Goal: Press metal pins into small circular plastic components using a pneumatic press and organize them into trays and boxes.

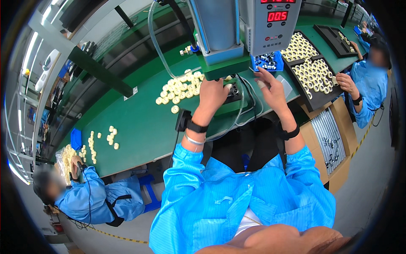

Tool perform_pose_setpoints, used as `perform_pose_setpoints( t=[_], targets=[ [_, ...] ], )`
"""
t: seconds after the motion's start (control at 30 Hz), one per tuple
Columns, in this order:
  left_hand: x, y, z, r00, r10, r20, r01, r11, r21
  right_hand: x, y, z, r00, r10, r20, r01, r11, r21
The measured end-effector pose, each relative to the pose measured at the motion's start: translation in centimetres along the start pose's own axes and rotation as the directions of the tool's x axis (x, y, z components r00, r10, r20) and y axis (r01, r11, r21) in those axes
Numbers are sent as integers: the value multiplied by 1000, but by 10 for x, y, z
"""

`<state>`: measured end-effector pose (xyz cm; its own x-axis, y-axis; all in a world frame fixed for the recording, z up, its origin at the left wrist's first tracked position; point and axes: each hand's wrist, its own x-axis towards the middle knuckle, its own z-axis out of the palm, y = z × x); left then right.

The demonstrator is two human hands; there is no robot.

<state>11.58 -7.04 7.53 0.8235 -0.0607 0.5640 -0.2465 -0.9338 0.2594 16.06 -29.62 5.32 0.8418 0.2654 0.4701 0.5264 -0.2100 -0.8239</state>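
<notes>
My left hand (213, 94) is under the green head of a bench press (224, 63), its fingers bent, beside a dark metal fixture (232, 94). Its fingertips are partly hidden by the press head, and what they pinch does not show. My right hand (272, 91) is raised to the right of the press, fingers stretched and apart, with no part visible in it. Just beyond its fingertips stands a blue bin (279, 62) of small dark metal parts. A heap of cream round parts (179, 87) lies left of my left hand.
Black trays (311, 96) of cream rings stand on the right, beside a carton (349, 127) with metal parts. A clear hose (151, 38) and cables (249, 112) run near the press. Co-workers sit at left (99, 197) and right (370, 86) along the green bench (139, 135).
</notes>
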Motion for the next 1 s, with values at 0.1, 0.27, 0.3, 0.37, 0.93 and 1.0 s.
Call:
perform_pose_setpoints(
  t=[0.1,0.27,0.3,0.37,0.93,1.0],
  targets=[
    [15,-15,28,996,87,-35,-81,986,148,-7,9,-12,998,50,25,-50,999,15],
    [23,-30,65,998,16,-64,-20,998,-64,-21,13,-17,997,78,21,-80,990,118],
    [24,-30,68,1000,10,-7,-10,999,-31,-23,14,-19,995,98,8,-99,982,158],
    [23,-46,81,983,171,-72,-158,975,156,-24,16,-22,993,118,-2,-115,971,208],
    [23,-45,48,973,-129,189,180,943,-281,-46,45,-37,962,264,-66,-229,918,325],
    [12,-58,68,980,-127,155,142,986,-85,-48,46,-36,962,268,-60,-235,916,325]
  ],
)
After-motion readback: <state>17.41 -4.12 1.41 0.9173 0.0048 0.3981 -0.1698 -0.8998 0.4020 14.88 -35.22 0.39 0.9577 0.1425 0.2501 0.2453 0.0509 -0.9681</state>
